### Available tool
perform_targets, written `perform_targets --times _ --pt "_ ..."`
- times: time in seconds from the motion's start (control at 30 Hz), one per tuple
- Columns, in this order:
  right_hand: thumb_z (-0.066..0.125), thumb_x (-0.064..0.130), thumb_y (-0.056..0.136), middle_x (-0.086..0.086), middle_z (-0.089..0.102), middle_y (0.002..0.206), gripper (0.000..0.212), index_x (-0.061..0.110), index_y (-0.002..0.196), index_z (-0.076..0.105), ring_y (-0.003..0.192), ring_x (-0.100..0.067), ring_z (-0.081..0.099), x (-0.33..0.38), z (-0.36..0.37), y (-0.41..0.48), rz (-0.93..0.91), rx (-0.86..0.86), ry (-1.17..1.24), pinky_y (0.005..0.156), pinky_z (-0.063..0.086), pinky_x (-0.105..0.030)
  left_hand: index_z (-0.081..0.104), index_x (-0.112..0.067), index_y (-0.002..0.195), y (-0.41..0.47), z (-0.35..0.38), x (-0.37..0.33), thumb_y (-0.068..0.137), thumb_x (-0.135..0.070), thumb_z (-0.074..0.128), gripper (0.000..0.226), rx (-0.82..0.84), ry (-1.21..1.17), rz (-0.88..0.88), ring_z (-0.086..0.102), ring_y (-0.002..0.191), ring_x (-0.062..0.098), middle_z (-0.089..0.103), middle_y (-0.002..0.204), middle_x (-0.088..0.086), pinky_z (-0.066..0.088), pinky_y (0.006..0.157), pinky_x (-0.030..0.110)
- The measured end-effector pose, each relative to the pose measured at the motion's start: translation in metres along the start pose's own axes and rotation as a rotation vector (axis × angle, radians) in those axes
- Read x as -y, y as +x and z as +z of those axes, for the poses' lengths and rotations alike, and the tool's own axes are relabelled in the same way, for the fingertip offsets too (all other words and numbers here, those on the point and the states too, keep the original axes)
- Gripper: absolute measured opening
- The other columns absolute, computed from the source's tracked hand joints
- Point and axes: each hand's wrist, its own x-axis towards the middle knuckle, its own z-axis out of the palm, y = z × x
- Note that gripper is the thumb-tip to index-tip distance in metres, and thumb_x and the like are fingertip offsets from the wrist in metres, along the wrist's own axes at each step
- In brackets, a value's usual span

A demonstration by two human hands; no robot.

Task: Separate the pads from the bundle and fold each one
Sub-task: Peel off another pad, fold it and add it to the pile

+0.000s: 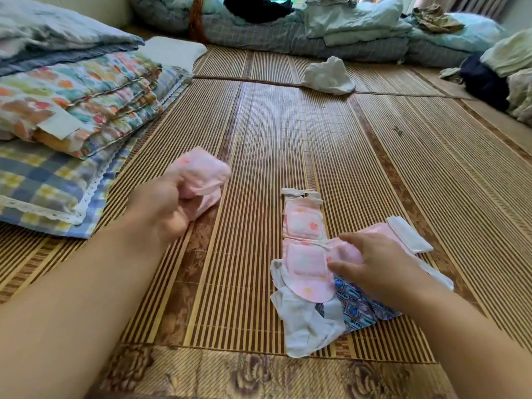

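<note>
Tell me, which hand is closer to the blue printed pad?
Right. The right hand is next to the blue printed pad, partly covering it; the left hand is far to its left, gripping a crumpled pink pad.

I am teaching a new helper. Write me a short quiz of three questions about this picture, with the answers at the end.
1. True or false: the left hand grips a crumpled pink pad.
2. Choose one: the right hand is A) touching the pile of pads, B) raised in the air, C) out of view.
3. Fill in: farther up the mat lies a crumpled ____ cloth.
Key: 1 true; 2 A; 3 white.
</note>
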Motion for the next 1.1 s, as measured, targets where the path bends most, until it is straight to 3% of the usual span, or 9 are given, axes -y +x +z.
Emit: perform_targets --times 0.07,0.2,0.33,0.47,0.63,0.8,0.93,1.0,1.1 --pt "0.061 0.063 0.073 0.001 0.043 0.144 0.074 0.029 0.137 0.045 0.133 -0.022 0.035 -0.003 0.004 0.003 0.012 0.039 -0.056 0.111 0.029 -0.044 0.053 0.002 0.113 0.014 -0.01 -0.001 0.097 -0.006 0.041 0.021 -0.09 0.006 -0.003 0.069 0.059 0.011 0.063 0.086 0.012 0.052 0.043 0.018" --pt "0.059 0.068 0.069 0.001 0.043 0.143 0.074 0.032 0.134 0.048 0.132 -0.024 0.035 -0.002 0.006 0.007 0.017 0.038 -0.067 0.11 0.031 -0.047 0.05 0.0 0.124 0.028 -0.022 0.007 0.101 -0.009 0.035 0.029 -0.183 0.109 -0.066 0.065 0.071 0.015 0.063 0.088 0.013 0.054 0.045 0.016" --pt "0.06 0.061 0.074 0.003 0.039 0.145 0.069 0.033 0.136 0.045 0.133 -0.025 0.031 -0.001 0.004 0.007 0.023 0.045 -0.062 0.111 0.028 -0.044 0.049 -0.001 0.119 0.032 -0.024 0.007 0.1 -0.003 0.033 0.025 -0.195 0.223 -0.044 0.068 0.05 0.013 0.061 0.087 0.014 0.05 0.037 0.017" --pt "0.06 0.061 0.075 0.003 0.038 0.146 0.068 0.034 0.136 0.044 0.134 -0.024 0.03 -0.001 0.003 0.007 0.02 0.04 -0.065 0.11 0.027 -0.043 0.049 0.0 0.127 0.036 -0.029 0.002 0.098 -0.001 0.034 0.033 -0.172 0.317 -0.02 0.067 0.072 0.016 0.065 0.098 0.014 0.055 0.048 0.021" --pt "0.06 0.061 0.076 0.003 0.034 0.148 0.07 0.035 0.138 0.04 0.136 -0.025 0.026 0.0 0.002 0.006 0.037 0.051 -0.055 0.111 0.025 -0.044 0.054 -0.003 0.116 0.034 -0.03 0.005 0.096 -0.002 0.038 0.025 -0.177 0.443 -0.011 0.064 0.075 0.019 0.063 0.1 0.016 0.051 0.039 0.021" --pt "0.061 0.059 0.076 0.004 0.036 0.147 0.07 0.034 0.138 0.041 0.135 -0.025 0.028 -0.001 0.002 0.003 0.022 0.045 -0.048 0.11 0.026 -0.043 0.06 -0.011 0.109 0.032 -0.041 0.008 0.093 -0.019 0.054 0.019 -0.262 0.956 0.246 0.062 0.08 0.022 0.063 0.094 0.005 0.055 0.063 0.038" --pt "0.062 0.057 0.077 0.003 0.038 0.146 0.066 0.034 0.136 0.044 0.134 -0.023 0.03 -0.002 0.002 -0.001 -0.003 0.025 -0.012 0.109 0.028 -0.041 0.053 -0.012 0.124 0.026 -0.046 0.007 0.085 -0.024 0.065 0.043 -0.275 1.284 0.387 0.054 0.075 0.018 0.058 0.107 0.008 0.042 0.06 0.031" --pt "0.063 0.053 0.079 0.003 0.042 0.143 0.062 0.03 0.134 0.048 0.131 -0.02 0.035 -0.003 0.0 -0.003 -0.024 -0.007 0.014 0.106 0.031 -0.037 0.043 -0.015 0.134 0.024 -0.045 0.007 0.083 -0.03 0.066 0.057 -0.3 1.393 0.437 0.051 0.089 0.024 0.043 0.128 0.016 0.041 0.07 0.033" --pt "0.066 0.045 0.081 0.001 0.05 0.136 0.056 0.024 0.131 0.053 0.123 -0.016 0.046 -0.006 -0.005 -0.006 -0.032 -0.077 0.081 0.1 0.036 -0.031 0.042 -0.019 0.133 0.006 -0.027 0.017 0.082 -0.037 0.068 0.06 -0.236 1.482 0.63 0.043 0.114 0.033 0.028 0.134 0.015 0.044 0.087 0.038"
